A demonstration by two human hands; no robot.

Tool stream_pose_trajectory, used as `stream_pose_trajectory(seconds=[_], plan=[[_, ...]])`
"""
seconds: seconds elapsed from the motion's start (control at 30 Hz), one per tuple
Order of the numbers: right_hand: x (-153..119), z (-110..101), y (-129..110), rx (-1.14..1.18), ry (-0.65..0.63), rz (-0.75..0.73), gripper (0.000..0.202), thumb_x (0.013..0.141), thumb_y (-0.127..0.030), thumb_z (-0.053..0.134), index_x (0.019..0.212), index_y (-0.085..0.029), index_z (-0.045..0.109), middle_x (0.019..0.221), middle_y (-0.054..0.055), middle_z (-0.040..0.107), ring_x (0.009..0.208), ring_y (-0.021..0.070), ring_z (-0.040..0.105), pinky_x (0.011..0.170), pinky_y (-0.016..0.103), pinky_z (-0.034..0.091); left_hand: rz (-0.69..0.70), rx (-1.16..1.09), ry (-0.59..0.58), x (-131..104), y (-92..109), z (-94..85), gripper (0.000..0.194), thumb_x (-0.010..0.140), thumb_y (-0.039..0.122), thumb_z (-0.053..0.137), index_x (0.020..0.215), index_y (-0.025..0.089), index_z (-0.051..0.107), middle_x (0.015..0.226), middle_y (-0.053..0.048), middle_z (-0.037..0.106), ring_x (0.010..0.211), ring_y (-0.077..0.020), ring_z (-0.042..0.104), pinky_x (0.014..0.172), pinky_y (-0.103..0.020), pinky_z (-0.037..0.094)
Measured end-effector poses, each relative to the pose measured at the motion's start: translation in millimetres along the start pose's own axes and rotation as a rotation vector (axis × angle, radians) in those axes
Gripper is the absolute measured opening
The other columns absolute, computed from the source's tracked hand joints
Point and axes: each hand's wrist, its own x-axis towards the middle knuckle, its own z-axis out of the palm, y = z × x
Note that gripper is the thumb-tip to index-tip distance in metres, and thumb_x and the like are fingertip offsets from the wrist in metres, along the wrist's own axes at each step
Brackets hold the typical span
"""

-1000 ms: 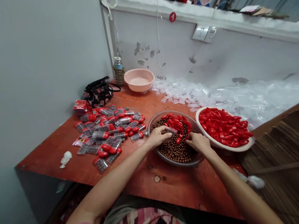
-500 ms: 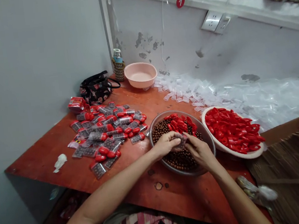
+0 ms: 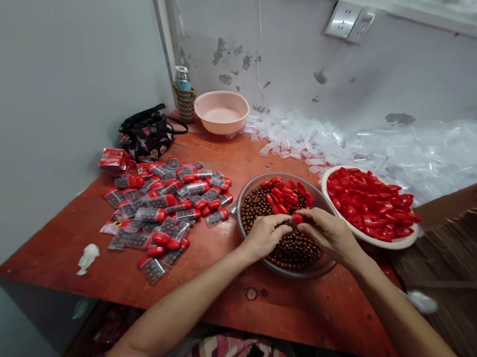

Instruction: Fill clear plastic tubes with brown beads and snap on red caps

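My left hand [image 3: 267, 236] is closed around a small clear plastic case of brown balls, mostly hidden by the fingers. In my right hand [image 3: 329, 234] a red cap [image 3: 298, 218] is pinched between thumb and fingers, against the end of the case. Both hands are over a grey bowl [image 3: 313, 271], which holds loose brown balls [image 3: 293, 253] and several red caps [image 3: 286, 196]. Right of it stands a pale basin [image 3: 409, 243] heaped with red caps [image 3: 365, 203]. On the left lies a pile of filled cases with red caps [image 3: 165, 202].
Clear empty cases [image 3: 391, 148] are heaped along the wall. A pink basin [image 3: 223, 123], a bottle in a woven holder [image 3: 186, 101] and a floral black bag [image 3: 149, 137] stand at the back. Crumpled tissue [image 3: 87, 258] lies at left; cardboard [image 3: 469, 254] is at right.
A red cap now shows in my right fingers at the case's end, where only the case showed between the hands before. The view has shifted slightly.
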Motion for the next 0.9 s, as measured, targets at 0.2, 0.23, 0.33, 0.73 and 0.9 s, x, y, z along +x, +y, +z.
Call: stream_pose_trajectory(seconds=[0.2,0.23,0.33,0.73,0.9], plan=[[-10.7,6.0,-2.7,-0.058,-0.051,-0.046,0.021,0.086,-0.022,0.047,0.106,-0.021,0.051,0.087,0.006,0.058,0.080,0.0166,0.057,0.071,0.029,0.047,0.038,0.018,0.044,-6.7,-0.4,4.1,0.022,0.081,0.019,0.051,0.096,0.019,0.066,0.095,-0.002,0.069,0.090,-0.0142,0.062,0.084,-0.022,0.042],[-13.2,7.5,-3.1,-0.065,-0.047,-0.060,0.021,0.086,-0.022,0.046,0.106,-0.020,0.051,0.087,0.006,0.057,0.080,0.0168,0.057,0.071,0.029,0.048,0.049,0.017,0.038,-7.8,-0.9,4.8,0.022,0.081,0.019,0.050,0.097,0.019,0.066,0.095,-0.002,0.069,0.090,-0.0141,0.062,0.084,-0.022,0.042],[-17.1,13.7,-4.2,-0.091,-0.017,-0.116,0.023,0.086,-0.020,0.044,0.108,-0.019,0.050,0.083,0.007,0.056,0.076,0.0172,0.056,0.067,0.030,0.048,0.070,0.015,0.019,-9.3,-2.8,5.7,0.023,0.082,0.019,0.049,0.097,0.019,0.066,0.093,-0.003,0.069,0.089,-0.0146,0.062,0.083,-0.022,0.043],[-7.9,8.8,-0.3,0.891,0.070,0.383,0.038,0.079,-0.037,0.057,0.115,-0.027,0.054,0.103,0.005,0.064,0.080,0.0193,0.064,0.078,0.040,0.050,-0.274,-0.749,0.033,-0.1,-4.8,1.0,0.045,0.069,0.036,0.063,0.108,0.013,0.061,0.091,-0.008,0.067,0.075,-0.0174,0.062,0.067,-0.030,0.050],[-20.4,16.6,13.5,1.194,0.171,0.494,0.032,0.065,-0.039,0.070,0.093,-0.025,0.065,0.095,0.005,0.067,0.079,0.0208,0.064,0.080,0.041,0.049,-0.199,-0.613,0.020,-1.4,-2.8,-0.4,0.037,0.072,0.031,0.061,0.103,0.011,0.065,0.091,-0.008,0.068,0.081,-0.0186,0.062,0.078,-0.031,0.048]])
